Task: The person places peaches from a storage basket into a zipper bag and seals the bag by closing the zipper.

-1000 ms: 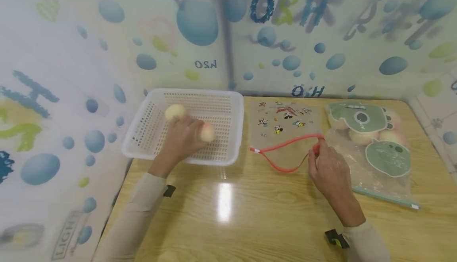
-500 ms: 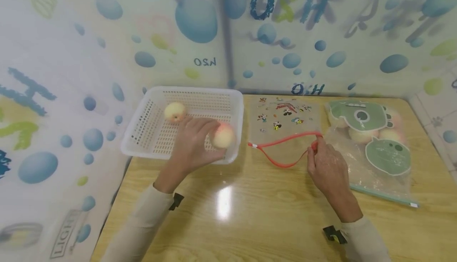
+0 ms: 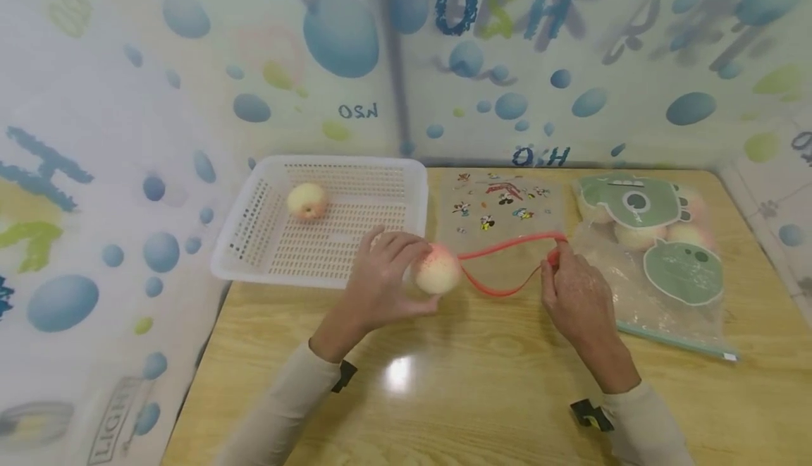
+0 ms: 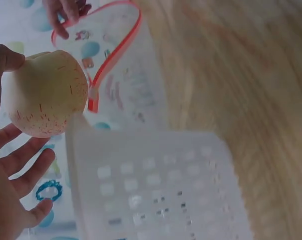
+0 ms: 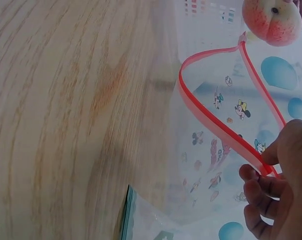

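My left hand [image 3: 383, 283] grips a pale yellow peach with a red blush [image 3: 438, 270], held just past the near right corner of the white basket and beside the mouth of a zip bag. That clear bag [image 3: 501, 205], printed with small cartoon figures, lies on the table with its red zip edge [image 5: 211, 120] spread into a loop. At the right end of this edge, my right hand [image 3: 580, 300] pinches the red strip between thumb and fingers. One more peach [image 3: 307, 201] sits inside the basket, toward its left.
The white perforated basket [image 3: 235, 240] stands at the back left of the wooden table [image 3: 469, 395]. On the right lies a second clear zip bag [image 3: 685, 311] with green animal prints and several peaches in it. Patterned walls [image 3: 444, 85] rise behind and at the left.
My left hand has lifted a peach out of the basket and carried it right, to the red-edged bag's opening. The right hand keeps its pinch on the zip edge, nearly still.
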